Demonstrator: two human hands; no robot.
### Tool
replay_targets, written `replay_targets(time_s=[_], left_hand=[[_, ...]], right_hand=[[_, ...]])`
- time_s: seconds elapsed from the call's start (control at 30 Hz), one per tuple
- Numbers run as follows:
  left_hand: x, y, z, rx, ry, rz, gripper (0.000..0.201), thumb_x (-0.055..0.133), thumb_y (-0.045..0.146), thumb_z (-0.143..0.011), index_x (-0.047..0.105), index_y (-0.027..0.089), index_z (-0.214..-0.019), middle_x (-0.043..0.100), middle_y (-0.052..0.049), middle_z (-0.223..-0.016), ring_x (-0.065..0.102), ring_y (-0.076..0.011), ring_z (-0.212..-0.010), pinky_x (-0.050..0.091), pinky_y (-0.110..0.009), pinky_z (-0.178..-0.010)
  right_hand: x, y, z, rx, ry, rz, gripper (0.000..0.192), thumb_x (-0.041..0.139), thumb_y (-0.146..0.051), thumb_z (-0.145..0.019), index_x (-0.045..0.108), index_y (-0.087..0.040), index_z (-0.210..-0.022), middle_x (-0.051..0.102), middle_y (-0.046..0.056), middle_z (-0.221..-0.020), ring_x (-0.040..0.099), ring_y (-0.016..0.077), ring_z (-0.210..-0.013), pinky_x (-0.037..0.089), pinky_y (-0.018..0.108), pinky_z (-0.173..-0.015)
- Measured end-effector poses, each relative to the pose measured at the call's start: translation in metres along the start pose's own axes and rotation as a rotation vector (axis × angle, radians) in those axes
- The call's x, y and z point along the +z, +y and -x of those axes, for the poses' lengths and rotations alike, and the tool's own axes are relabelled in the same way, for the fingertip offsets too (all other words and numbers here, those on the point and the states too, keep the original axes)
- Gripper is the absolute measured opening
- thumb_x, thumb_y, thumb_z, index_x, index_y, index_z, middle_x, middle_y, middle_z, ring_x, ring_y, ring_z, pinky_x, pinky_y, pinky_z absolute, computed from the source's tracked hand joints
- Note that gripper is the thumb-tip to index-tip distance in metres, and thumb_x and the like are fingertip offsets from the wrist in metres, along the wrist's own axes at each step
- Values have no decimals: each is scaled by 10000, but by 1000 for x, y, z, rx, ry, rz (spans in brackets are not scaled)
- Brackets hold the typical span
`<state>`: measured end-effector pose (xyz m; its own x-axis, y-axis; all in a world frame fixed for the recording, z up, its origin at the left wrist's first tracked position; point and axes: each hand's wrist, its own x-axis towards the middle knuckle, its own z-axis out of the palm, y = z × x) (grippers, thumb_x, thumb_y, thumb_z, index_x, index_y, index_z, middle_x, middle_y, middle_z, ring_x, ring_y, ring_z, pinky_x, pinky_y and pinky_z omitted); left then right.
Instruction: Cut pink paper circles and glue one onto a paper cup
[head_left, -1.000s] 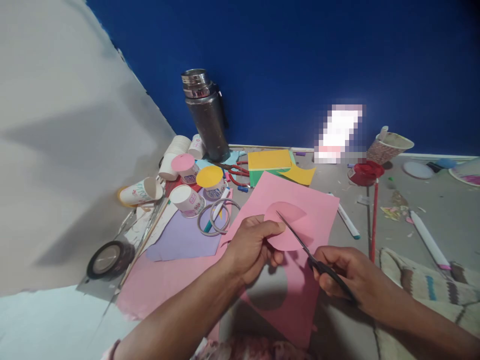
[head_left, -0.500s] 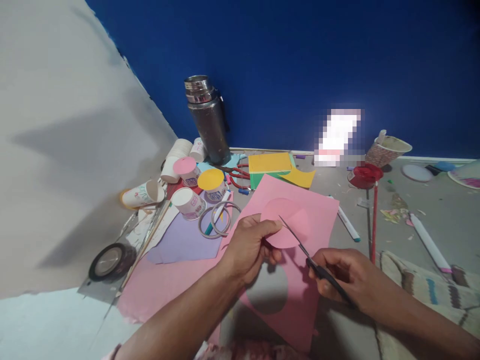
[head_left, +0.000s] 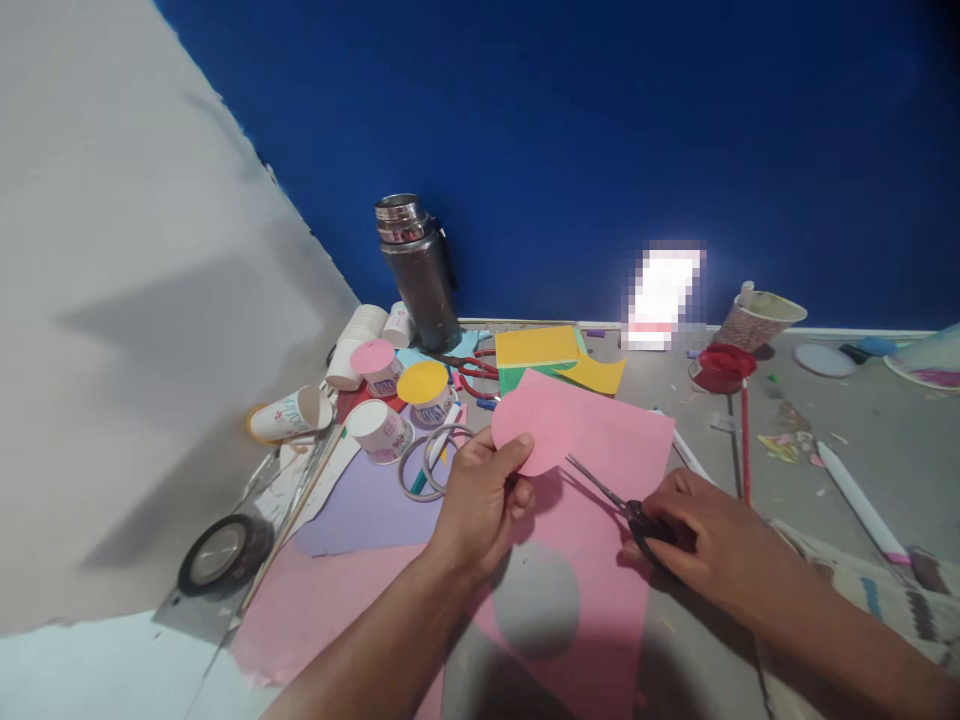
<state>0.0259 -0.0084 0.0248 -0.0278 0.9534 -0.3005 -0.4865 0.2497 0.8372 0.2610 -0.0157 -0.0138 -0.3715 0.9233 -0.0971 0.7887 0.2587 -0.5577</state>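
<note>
Above the pink sheet (head_left: 630,430), the left hand (head_left: 480,495) holds a round pink piece (head_left: 534,418), near the far left side of this sheet. Its fingers are closed on the rim of the piece: the thumb lies on top, and the other fingers are curled below. The right hand (head_left: 701,530) has its fingers bent around the handles of the black scissors (head_left: 634,510); they are partly hidden behind the hand. The blades point toward the round pink piece, with the tips just beside its right edge; whether they touch it, I cannot tell. The sheet lies on the grey desk (head_left: 780,490), which is visible through a round hole (head_left: 538,600) in it. To the left, two grey rings (head_left: 401,470) overlap, near a white paper cup (head_left: 380,432). Beyond the right hand lies a white marker (head_left: 688,450), its near end hidden.
</note>
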Motion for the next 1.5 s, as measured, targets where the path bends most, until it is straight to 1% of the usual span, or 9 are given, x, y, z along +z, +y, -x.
replay_targets(time_s=[0.1, 0.2, 0.33, 0.47, 0.83, 1.0, 1.17, 1.3, 1.5], left_hand=[[1, -5, 2, -75, -57, -56, 277, 786, 294, -764, 610, 138, -910, 581, 59, -685, 407, 1, -393, 305, -128, -377], [2, -8, 5, -99, -91, -171, 284, 786, 299, -755, 606, 147, -914, 584, 54, -670, 452, -25, -393, 340, -142, -370], [7, -11, 11, -63, -139, -379, 232, 768, 276, -762, 640, 136, -895, 600, 46, -646, 469, -42, -398, 386, -165, -387], [11, -18, 16, -92, -160, -420, 278, 819, 288, -717, 665, 139, -893, 619, 43, -657, 478, -48, -420, 412, -170, -402], [13, -21, 12, -403, -300, -69, 401, 904, 263, -649, 681, 94, -937, 636, 10, -637, 511, -47, -439, 442, -137, -398], [14, -20, 12, -434, -319, -40, 423, 900, 228, -652, 704, 103, -1006, 657, -5, -698, 568, -71, -521, 498, -158, -473], [14, -24, 12, -420, -301, -38, 405, 910, 223, -633, 704, 98, -957, 614, 16, -671, 464, -30, -479, 346, -134, -417], [11, -27, 11, -388, -299, -51, 425, 924, 224, -607, 683, 101, -935, 606, 20, -673, 453, -40, -501, 336, -148, -429], [10, -27, 15, -331, -353, -112, 414, 926, 179, -592, 708, 105, -936, 665, -4, -728, 569, -89, -627, 469, -193, -594]], right_hand=[[2, -2, -3, 83, -74, 43, 169, 644, -266, -811, 521, -225, -704, 626, 16, -705, 555, 188, -638, 330, 297, -588], [-1, -6, -4, 118, -121, -53, 121, 656, -267, -799, 542, -228, -799, 624, -14, -675, 539, 174, -612, 315, 285, -573], [-12, -12, -2, 125, -79, -388, 221, 559, -425, -933, 617, -215, -891, 655, 4, -720, 545, 160, -635, 370, 277, -595], [-20, -17, 1, 79, -144, -740, 464, 565, -625, -909, 615, -199, -734, 565, -18, -602, 457, 121, -526, 324, 260, -504], [-20, -20, 2, 115, -97, -661, 335, 654, -460, -877, 645, -183, -691, 570, -27, -558, 489, 111, -522, 352, 228, -502], [-18, -21, 3, 143, -68, -673, 341, 669, -461, -865, 614, -190, -665, 560, -34, -515, 504, 110, -487, 360, 225, -485], [-17, -23, 4, 151, -65, -690, 318, 661, -439, -863, 609, -191, -670, 563, -35, -521, 514, 108, -485, 375, 223, -484], [-19, -24, 3, 154, -56, -741, 335, 671, -458, -854, 609, -192, -660, 556, -34, -531, 508, 105, -483, 380, 226, -486], [-20, -19, 3, 190, -255, -970, 429, 736, -556, -804, 553, -199, -652, 512, -57, -467, 431, 83, -420, 328, 221, -449]])
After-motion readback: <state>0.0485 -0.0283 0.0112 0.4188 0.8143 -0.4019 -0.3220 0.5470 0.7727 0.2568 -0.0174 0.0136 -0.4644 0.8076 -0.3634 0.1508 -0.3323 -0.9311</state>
